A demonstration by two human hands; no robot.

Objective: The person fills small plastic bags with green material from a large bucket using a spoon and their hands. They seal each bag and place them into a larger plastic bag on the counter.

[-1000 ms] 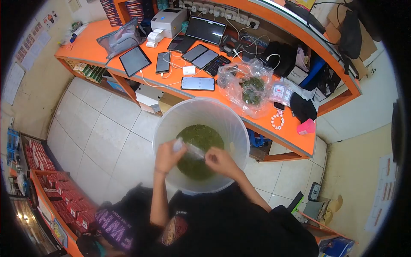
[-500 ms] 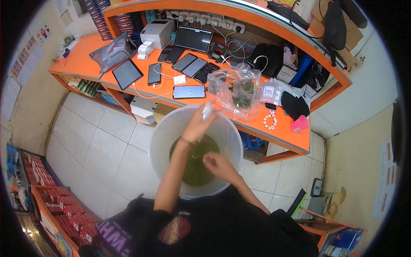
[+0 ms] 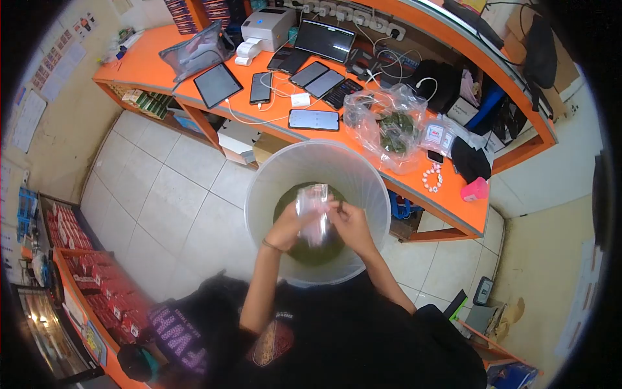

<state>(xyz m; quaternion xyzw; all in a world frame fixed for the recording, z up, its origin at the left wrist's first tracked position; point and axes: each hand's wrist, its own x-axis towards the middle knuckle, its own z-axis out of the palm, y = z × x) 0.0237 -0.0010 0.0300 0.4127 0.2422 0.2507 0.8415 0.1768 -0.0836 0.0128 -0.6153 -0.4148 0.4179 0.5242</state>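
Observation:
Both my hands hold a small clear plastic pouch (image 3: 312, 211) over a big translucent white bucket (image 3: 272, 181). My left hand (image 3: 287, 227) grips the pouch's left edge and my right hand (image 3: 352, 225) its right edge. The pouch hangs upright between them. At the bottom of the bucket lies a heap of dark green dried leaf matter (image 3: 317, 249), partly hidden by my hands.
An orange counter (image 3: 149, 55) behind the bucket carries several phones and tablets on cables, a white label printer (image 3: 268, 27), a clear bag with green leaves (image 3: 389, 129), a pink cup (image 3: 475, 189) and a bead bracelet (image 3: 433, 177). Red boxes fill shelves at lower left (image 3: 84, 272).
My left hand reached up to the counter's edge half a second ago and has come back down over the bucket. Both hands now hold a clear pouch between them.

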